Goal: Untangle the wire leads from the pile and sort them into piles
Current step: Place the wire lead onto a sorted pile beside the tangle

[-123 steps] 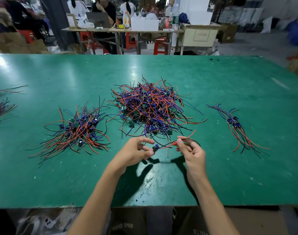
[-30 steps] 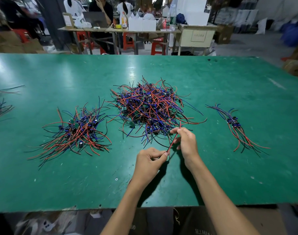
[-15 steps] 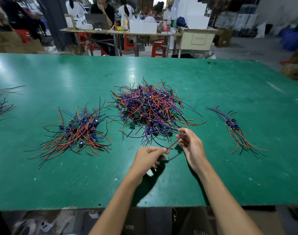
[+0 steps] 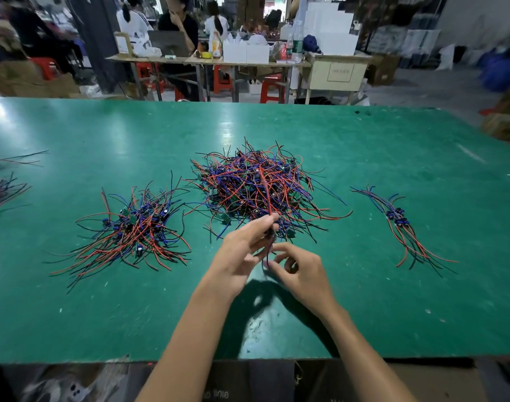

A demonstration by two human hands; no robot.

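Both hands are up over the near middle of the green desk (image 4: 364,146), working one wire lead (image 4: 266,195) between them: the left hand (image 4: 242,250) has its fingers pinched on the lead near its small dark component, and the red wire stands up from that pinch, across the front of the big tangled pile (image 4: 256,187). The right hand (image 4: 298,271) sits just below and beside it, thumb and forefinger curled in on the lower tails, apparently pinching them, though the exact contact is hard to read. Holding it at two points like this looks like a way to pull the wires straight and check the lead is free of its neighbours before it goes anywhere. Whether the red tip is touching the pile or only crossing in front of it, I cannot tell. The layout explains itself: the unsorted heap sits dead centre, within reach of both hands, a spread sorted pile (image 4: 132,230) lies to the left, and a slim, neatly aligned bundle (image 4: 401,227) lies well apart on the right, so finished leads cannot snag back into the heap. More wires (image 4: 4,190) rest at the far left edge. Judging by the heap's size, plenty of sorting remains
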